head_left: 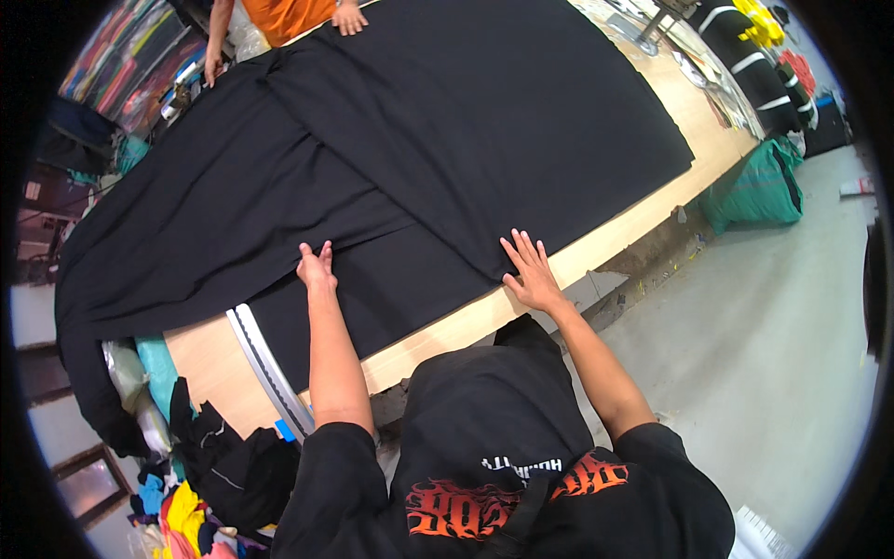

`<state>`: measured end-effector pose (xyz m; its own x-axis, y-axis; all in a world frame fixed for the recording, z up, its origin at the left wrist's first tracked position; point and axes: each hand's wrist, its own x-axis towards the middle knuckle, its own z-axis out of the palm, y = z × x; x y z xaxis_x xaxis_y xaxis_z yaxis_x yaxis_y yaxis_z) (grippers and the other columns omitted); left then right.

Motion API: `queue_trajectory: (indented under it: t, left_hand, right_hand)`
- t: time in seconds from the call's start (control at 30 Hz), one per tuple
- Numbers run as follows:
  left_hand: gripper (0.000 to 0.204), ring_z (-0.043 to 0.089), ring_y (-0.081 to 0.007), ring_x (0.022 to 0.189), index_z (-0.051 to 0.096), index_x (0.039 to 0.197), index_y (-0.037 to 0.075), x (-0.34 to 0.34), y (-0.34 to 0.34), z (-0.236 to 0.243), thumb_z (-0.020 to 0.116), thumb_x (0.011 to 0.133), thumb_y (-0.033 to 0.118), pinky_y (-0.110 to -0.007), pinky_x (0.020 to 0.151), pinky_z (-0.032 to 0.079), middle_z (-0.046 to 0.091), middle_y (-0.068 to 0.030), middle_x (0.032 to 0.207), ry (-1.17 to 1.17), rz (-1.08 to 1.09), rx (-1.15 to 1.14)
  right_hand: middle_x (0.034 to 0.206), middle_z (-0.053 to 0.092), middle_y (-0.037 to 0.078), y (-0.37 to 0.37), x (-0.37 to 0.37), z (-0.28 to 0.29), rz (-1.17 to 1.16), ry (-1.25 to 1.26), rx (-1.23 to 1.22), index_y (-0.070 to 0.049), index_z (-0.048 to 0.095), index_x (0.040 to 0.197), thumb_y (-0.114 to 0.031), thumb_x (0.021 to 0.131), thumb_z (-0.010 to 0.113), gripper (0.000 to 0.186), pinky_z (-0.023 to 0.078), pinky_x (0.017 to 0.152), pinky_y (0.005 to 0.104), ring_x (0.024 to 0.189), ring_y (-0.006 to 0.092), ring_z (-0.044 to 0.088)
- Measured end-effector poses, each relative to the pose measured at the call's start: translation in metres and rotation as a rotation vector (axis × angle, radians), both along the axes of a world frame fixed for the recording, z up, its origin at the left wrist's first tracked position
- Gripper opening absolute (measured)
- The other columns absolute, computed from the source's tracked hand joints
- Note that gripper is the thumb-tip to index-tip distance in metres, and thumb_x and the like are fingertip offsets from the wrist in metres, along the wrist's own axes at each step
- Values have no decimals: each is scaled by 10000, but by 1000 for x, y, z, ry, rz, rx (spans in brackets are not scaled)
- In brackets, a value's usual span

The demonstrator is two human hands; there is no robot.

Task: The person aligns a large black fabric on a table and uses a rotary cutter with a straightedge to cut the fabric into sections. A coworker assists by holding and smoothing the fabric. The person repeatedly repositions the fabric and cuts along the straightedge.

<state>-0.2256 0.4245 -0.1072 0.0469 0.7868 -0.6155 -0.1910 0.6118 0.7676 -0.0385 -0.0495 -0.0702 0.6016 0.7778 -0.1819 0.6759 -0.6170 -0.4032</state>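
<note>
Black fabric [559, 112] covers most of the table in layers, with a loose upper layer [205, 214] rumpled and folded across the left half. My left hand [318, 268] is at the near edge of this loose layer, its fingers bent and seemingly gripping the cloth; some fingertips are hidden. Below that edge lies a smooth lower layer [372, 298]. Flat on the fabric near the table's front edge rests my right hand [533, 275], fingers spread and holding nothing. A diagonal fold runs from the far left down toward it.
Opposite me, another person in an orange top [289, 17] has a hand [349, 18] on the fabric. A pale metal rail [265, 368] crosses the wooden table [652, 210] at left. Cloth scraps [186, 512] lie lower left; a green sack [759, 191] stands right.
</note>
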Motion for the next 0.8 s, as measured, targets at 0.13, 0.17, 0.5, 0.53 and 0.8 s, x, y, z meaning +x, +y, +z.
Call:
queue_trajectory:
  t: [0.13, 0.17, 0.5, 0.53, 0.8]
  left_hand:
    - [508, 801, -256, 818, 619, 1101, -40, -46, 9, 19, 618, 1171, 462, -317, 686, 617, 761, -200, 1050, 146, -28, 343]
    - [543, 786, -247, 811, 649, 1081, -48, -64, 12, 24, 611, 1168, 487, -321, 676, 607, 762, -198, 1027, 206, 14, 416]
    - [754, 729, -370, 1032, 674, 1297, -226, -402, 60, 40, 604, 1160, 512, -482, 984, 593, 793, -253, 1144, 1058, 566, 411]
    - [775, 724, -378, 1064, 671, 1304, -236, -434, 59, 40, 624, 1150, 522, -489, 1014, 580, 795, -272, 1175, 1215, 558, 312]
    - [741, 740, -371, 1143, 719, 1228, -195, -466, 29, -54, 706, 1101, 536, -504, 1019, 576, 791, -268, 1225, 754, 326, 106]
  right_hand:
    - [1899, 112, 171, 8, -15, -3, -29, -70, -13, -206, 239, 1818, -266, 1011, 713, 938, 98, 1402, 625, 1754, 386, 88]
    - [1899, 108, 176, 9, -17, -3, -27, -85, 35, -206, 235, 1819, -255, 1004, 712, 945, 96, 1400, 631, 1753, 397, 84]
    - [1901, 34, 194, 15, -22, -8, -2, -152, -71, -241, 175, 1833, -204, 1003, 654, 959, 63, 1396, 646, 1754, 419, 24]
    - [1902, 22, 192, 15, -23, -8, 1, -157, -82, -247, 166, 1835, -198, 1005, 648, 961, 60, 1396, 646, 1755, 416, 16]
    - [1903, -9, 201, 17, -25, -6, 10, -144, -160, -286, 185, 1835, -142, 1000, 608, 947, 44, 1398, 637, 1756, 424, -18]
